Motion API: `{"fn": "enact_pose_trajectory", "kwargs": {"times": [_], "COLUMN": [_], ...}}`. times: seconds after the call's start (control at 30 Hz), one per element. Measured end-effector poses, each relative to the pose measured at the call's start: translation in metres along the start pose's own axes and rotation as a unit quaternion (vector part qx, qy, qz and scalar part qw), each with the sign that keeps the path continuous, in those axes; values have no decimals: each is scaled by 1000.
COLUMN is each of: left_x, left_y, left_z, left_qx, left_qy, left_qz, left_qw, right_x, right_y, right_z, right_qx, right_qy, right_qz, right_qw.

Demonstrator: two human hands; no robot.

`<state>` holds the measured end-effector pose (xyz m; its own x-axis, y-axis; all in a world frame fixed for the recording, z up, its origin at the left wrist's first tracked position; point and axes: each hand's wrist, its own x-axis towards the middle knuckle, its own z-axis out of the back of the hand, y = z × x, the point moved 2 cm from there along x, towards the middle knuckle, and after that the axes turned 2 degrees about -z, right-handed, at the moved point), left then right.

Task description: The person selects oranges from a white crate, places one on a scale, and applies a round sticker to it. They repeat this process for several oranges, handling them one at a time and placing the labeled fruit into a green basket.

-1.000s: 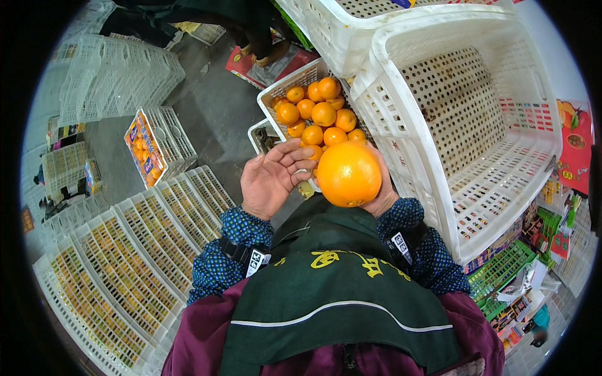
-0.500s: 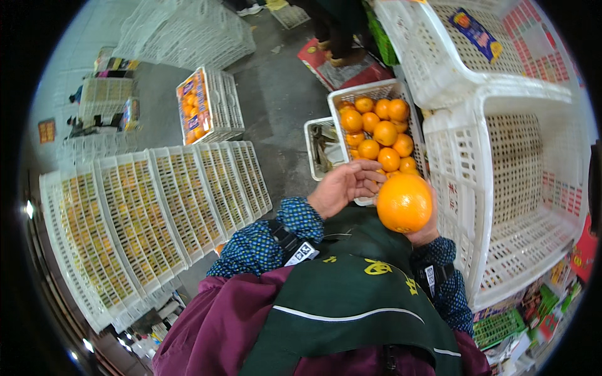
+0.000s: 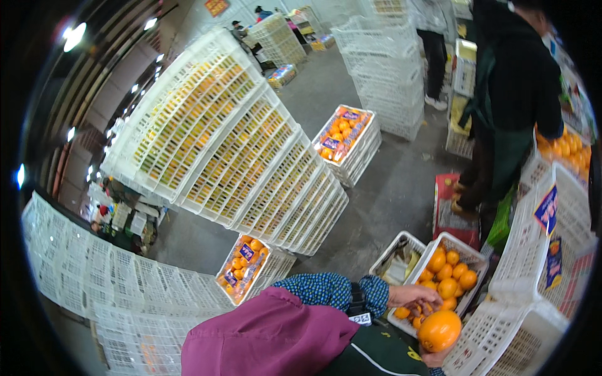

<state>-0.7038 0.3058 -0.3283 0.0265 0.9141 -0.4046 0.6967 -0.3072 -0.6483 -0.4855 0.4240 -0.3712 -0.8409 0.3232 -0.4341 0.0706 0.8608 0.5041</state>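
I have, at ten o'clock, a tall stack of slatted white crates (image 3: 235,150), full of yellow-orange fruit behind the bars. At eight o'clock runs a bank of pale crates (image 3: 119,288) whose contents I can't make out. A stack of translucent crates (image 3: 389,81) stands at one o'clock.

Near four o'clock a perforated white crate (image 3: 483,338) borders the work. Film-topped crates of oranges sit at one o'clock (image 3: 362,156) and seven o'clock (image 3: 276,266). The open white crate (image 3: 464,244), just past twelve o'clock from the fruit in hand, holds loose oranges (image 3: 448,287); at its ten o'clock, a smaller white basket (image 3: 385,254) has pale scraps inside.

The left hand (image 3: 416,297) hangs over that open crate, fingers apart and loosely bent, with nothing visible in it. The right hand (image 3: 433,357), mostly hidden, is cupped around the large orange (image 3: 439,330) from below, at half past four.

I expect that orange to be weighty for one fruit, firm with slight give, its glossy rind rather slippery and easily bruised. I'd support it underneath with the palm and spread the fingers around its widest part, without digging in nails.
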Motion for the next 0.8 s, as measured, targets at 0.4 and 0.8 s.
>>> {"fn": "enact_pose_trajectory", "kwargs": {"times": [0.4, 0.8], "left_x": [-44, -50], "left_y": [-21, -41], "left_z": [10, -16], "left_qx": [122, 97], "left_qy": [18, 24], "left_qz": [-23, 6], "left_qw": [992, 995], "right_x": [17, 5], "right_y": [1, 29], "right_z": [-32, -89], "right_qx": [-132, 5], "right_qy": [-30, -103], "right_qz": [31, -46], "right_qw": [990, 994]}}
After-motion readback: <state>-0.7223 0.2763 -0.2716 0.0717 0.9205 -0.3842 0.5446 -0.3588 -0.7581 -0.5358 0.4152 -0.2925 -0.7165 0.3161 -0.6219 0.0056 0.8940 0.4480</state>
